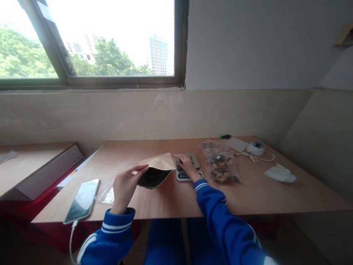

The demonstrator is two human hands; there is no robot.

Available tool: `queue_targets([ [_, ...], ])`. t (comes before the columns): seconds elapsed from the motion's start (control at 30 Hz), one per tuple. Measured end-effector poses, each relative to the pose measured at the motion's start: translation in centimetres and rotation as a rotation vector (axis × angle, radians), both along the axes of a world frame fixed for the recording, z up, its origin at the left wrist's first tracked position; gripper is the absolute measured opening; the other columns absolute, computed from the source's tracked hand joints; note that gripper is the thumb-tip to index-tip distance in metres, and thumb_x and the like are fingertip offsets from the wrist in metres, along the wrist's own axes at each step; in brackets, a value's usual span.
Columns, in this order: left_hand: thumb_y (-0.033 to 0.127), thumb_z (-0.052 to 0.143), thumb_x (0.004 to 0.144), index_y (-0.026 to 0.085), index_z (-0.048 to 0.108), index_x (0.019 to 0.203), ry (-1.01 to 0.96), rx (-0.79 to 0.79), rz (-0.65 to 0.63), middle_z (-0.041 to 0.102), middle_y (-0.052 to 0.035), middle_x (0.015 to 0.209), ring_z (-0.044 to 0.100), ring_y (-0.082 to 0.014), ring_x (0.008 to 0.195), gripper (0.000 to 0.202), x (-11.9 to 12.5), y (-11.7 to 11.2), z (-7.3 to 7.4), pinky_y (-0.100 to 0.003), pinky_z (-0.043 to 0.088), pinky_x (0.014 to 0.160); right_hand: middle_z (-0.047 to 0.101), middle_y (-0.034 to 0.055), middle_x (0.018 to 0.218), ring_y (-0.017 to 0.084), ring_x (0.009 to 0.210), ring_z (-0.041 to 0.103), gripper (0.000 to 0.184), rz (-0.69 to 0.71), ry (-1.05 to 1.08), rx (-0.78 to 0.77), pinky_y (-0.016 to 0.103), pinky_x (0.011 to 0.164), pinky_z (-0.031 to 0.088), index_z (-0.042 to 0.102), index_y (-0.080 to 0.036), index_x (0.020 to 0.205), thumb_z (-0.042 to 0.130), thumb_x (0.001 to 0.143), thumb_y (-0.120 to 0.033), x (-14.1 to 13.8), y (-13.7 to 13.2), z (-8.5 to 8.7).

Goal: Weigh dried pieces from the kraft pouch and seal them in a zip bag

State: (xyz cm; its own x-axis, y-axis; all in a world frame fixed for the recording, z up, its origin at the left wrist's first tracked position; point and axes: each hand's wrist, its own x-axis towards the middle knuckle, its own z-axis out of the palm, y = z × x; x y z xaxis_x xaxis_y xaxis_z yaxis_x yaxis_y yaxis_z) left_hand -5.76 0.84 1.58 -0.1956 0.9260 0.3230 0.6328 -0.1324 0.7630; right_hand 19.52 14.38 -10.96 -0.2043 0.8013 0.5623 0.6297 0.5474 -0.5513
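Observation:
My left hand [127, 184] pinches the rim of a brown kraft paper pouch [162, 162], whose dark mouth gapes toward me. The pouch's contents are too dark to make out. Just to its right, a small white kitchen scale [194, 160] sits on the table, its display facing me. My right hand [187, 167] reaches over the scale's plate, fingers bent and closed around something small and dark there, mostly hidden. Beside that hand lie clear zip bags [222, 175] containing brown pieces, possibly dried food.
A phone [82, 200] with a charging cable lies at the table's left, near clear plastic packaging [108, 194]. On the right are a white round device with a cord [255, 148], a white card-like item [236, 144], a crumpled tissue [280, 173] and a green object [225, 136].

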Motion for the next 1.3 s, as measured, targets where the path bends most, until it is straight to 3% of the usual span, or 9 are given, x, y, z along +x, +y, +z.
queue_targets([
  [0.23,0.056,0.062,0.071,0.028,0.076,0.088,-0.007,-0.001,0.017,0.072,0.0014,0.067,0.063,-0.0167,0.061,0.035,-0.2,-0.1,0.0,-0.025,0.041,0.056,0.066,0.0086,0.119,0.015,0.107,0.063,0.049,-0.045,0.073,-0.006,0.029,0.091,0.049,0.053,-0.018,0.129,0.030,0.088,-0.008,1.2,1.3,0.2],
  [0.43,0.058,0.063,0.070,0.028,0.076,0.088,-0.010,-0.027,0.007,0.070,0.0020,0.061,0.062,-0.0163,0.057,0.037,0.1,-0.1,-0.1,-0.025,0.040,0.053,0.065,0.0097,0.119,0.017,0.109,0.061,0.045,-0.112,0.048,-0.008,0.032,0.095,0.047,0.059,-0.018,0.121,0.033,0.086,-0.007,2.4,1.8,1.1],
  [0.6,0.060,0.063,0.069,0.028,0.076,0.088,-0.024,-0.024,-0.007,0.069,0.0017,0.061,0.062,-0.0165,0.058,0.039,0.4,-0.1,-0.3,-0.024,0.039,0.052,0.068,0.0073,0.113,0.017,0.107,0.061,0.028,-0.038,-0.106,-0.039,0.030,0.096,0.044,0.067,-0.019,0.107,0.046,0.088,-0.017,1.8,0.6,1.1],
  [0.7,0.059,0.063,0.069,0.028,0.076,0.088,-0.031,-0.020,-0.014,0.069,0.0018,0.062,0.061,-0.0162,0.058,0.039,0.3,-0.2,-0.4,-0.024,0.039,0.051,0.068,0.0096,0.113,0.021,0.112,0.057,0.024,-0.064,-0.193,-0.068,0.037,0.102,0.038,0.069,-0.018,0.101,0.049,0.089,-0.021,1.7,0.5,1.0],
  [0.8,0.060,0.063,0.069,0.029,0.076,0.088,-0.039,-0.020,-0.020,0.069,0.0021,0.062,0.061,-0.0158,0.058,0.038,0.1,-0.2,-0.5,-0.024,0.039,0.052,0.063,0.0116,0.122,0.025,0.122,0.049,0.027,-0.135,-0.242,-0.088,0.044,0.106,0.030,0.066,-0.019,0.110,0.048,0.091,-0.024,1.9,1.0,0.9],
  [0.97,0.060,0.063,0.069,0.028,0.076,0.088,-0.043,-0.024,-0.015,0.069,0.0021,0.062,0.061,-0.0155,0.057,0.039,0.0,-0.3,-0.6,-0.024,0.039,0.052,0.060,0.0158,0.126,0.025,0.118,0.053,0.037,-0.232,-0.259,-0.114,0.041,0.101,0.033,0.053,-0.014,0.127,0.042,0.093,-0.019,2.7,1.6,0.4],
  [1.13,0.062,0.063,0.068,0.028,0.076,0.088,-0.048,-0.022,-0.032,0.069,0.0019,0.062,0.061,-0.0158,0.058,0.041,0.1,-0.3,-0.7,-0.024,0.040,0.052,0.059,0.0168,0.125,0.027,0.120,0.049,0.036,-0.300,-0.223,-0.098,0.047,0.103,0.027,0.054,-0.012,0.124,0.040,0.091,-0.016,3.0,1.3,0.3],
  [1.3,0.061,0.063,0.069,0.029,0.076,0.088,-0.043,-0.011,-0.033,0.070,0.0019,0.063,0.061,-0.0157,0.058,0.040,0.1,-0.3,-0.9,-0.024,0.040,0.053,0.064,0.0150,0.111,0.024,0.107,0.053,0.034,-0.263,-0.143,-0.038,0.040,0.096,0.036,0.063,-0.012,0.107,0.037,0.086,-0.009,2.4,0.3,1.4],
])
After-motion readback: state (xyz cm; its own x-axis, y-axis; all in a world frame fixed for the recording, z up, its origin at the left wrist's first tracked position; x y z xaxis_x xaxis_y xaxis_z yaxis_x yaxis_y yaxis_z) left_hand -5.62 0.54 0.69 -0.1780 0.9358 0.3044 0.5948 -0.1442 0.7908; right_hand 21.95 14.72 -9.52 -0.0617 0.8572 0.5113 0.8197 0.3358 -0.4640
